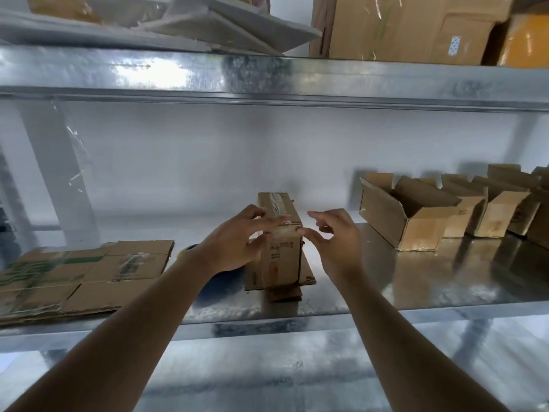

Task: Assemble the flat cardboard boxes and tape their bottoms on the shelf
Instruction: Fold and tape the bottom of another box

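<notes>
A small cardboard box stands bottom-up in the middle of the metal shelf, its lower flaps splayed on the shelf. Clear tape runs along its upturned bottom seam. My left hand lies against the box's left side, fingers reaching over the taped top edge. My right hand hovers just right of the box, fingers spread, with one fingertip touching the top front corner. A stack of flat cardboard boxes lies at the left. A blue roll, partly hidden behind my left wrist, sits between the stack and the box.
Several assembled open boxes stand in a row at the right of the shelf. An upper metal shelf overhangs, carrying large cartons and white foam sheets. A white wall closes the back.
</notes>
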